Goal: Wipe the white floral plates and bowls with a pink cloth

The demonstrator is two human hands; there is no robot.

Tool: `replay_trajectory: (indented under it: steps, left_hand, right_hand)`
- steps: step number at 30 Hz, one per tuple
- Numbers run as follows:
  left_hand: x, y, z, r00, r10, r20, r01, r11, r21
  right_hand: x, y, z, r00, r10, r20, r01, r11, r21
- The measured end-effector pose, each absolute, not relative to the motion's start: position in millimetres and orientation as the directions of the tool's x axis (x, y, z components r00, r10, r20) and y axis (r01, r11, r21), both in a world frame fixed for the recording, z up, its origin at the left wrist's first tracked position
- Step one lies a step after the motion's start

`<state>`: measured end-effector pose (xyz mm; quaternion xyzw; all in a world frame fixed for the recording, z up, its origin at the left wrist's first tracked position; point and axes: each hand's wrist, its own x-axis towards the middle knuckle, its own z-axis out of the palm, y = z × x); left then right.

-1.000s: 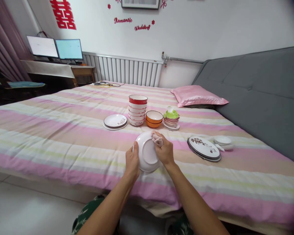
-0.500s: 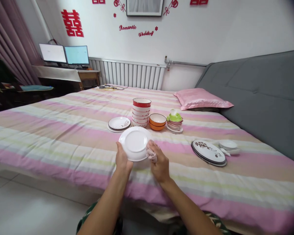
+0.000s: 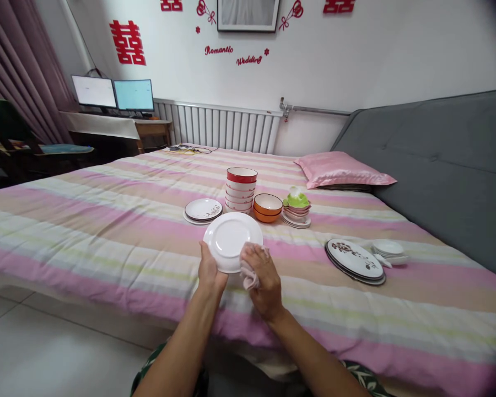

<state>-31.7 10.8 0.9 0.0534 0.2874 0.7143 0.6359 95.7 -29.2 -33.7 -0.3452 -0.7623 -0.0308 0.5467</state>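
Observation:
A white plate (image 3: pixel 225 237) is held up over the near part of the bed, its underside with the foot ring facing me. My left hand (image 3: pixel 211 270) grips its lower left rim, thumb along the edge. In my right hand (image 3: pixel 267 278) is a bunched pale pink cloth (image 3: pixel 249 273), pressed against the plate's lower right side. Just beyond the plate stand a stack of white bowls with a red-banded one (image 3: pixel 242 176) on top, two orange bowls (image 3: pixel 268 207), and a small stack of plates (image 3: pixel 204 209).
A green leaf-shaped dish (image 3: pixel 296 199) tops a pile of small dishes. Farther right lie oval patterned plates (image 3: pixel 354 258) and small white dishes (image 3: pixel 388 248). A pink pillow (image 3: pixel 343 170) rests by the grey headboard (image 3: pixel 434 160). Cables (image 3: pixel 188 149) lie at the bed's far edge.
My right hand has moved the cloth from the plate's right edge inward and slightly left over its underside. My left hand keeps its hold. The view has shifted slightly.

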Motion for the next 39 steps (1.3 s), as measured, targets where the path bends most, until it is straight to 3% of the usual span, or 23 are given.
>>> replay_trajectory:
  steps: [5,9,14,18,22,26,34,39]
  left_hand:
    - [-12.7,1.0,-0.8,-0.298,0.926,-0.229,-0.771,-0.092,0.63]
    - [0.4,-10.3,-0.1,-0.306,0.941,-0.145,-0.667,-0.103,0.738]
    - [8.5,-20.2,1.9,-0.296,0.953,-0.072,-0.499,-0.089,0.862]
    - [13.1,-23.2,0.4,-0.276,0.959,0.067,-0.326,-0.159,0.932]
    - [16.0,-20.4,-5.4,-0.287,0.95,0.119,-0.316,-0.212,0.925]
    - [13.9,-16.4,-10.6,-0.279,0.95,0.137,-0.345,-0.233,0.909]
    - [7.7,-22.5,-1.7,-0.277,0.955,0.101,-0.294,-0.184,0.938]
    - [4.1,-24.2,1.6,-0.252,0.968,0.005,-0.315,-0.087,0.945]
  right_hand:
    - [111.6,-11.9,-29.2,0.218,0.647,0.731,0.433,0.607,-0.666]
    - [126.7,7.9,-22.2,0.418,0.671,0.612,0.338,0.511,-0.79]
    - [140.7,20.9,-1.7,0.279,0.704,0.653,0.379,0.544,-0.749]
    - [137.5,16.5,12.6,0.048,0.651,0.758,0.464,0.657,-0.594]
    - [120.1,3.4,17.7,-0.212,0.55,0.808,0.514,0.766,-0.386]
    - [103.4,-9.5,19.2,-0.352,0.485,0.8,0.485,0.826,-0.287]
    - [113.1,-2.0,24.9,-0.341,0.52,0.783,0.543,0.789,-0.287]
    - [133.2,18.7,15.2,-0.086,0.663,0.744,0.493,0.677,-0.546]
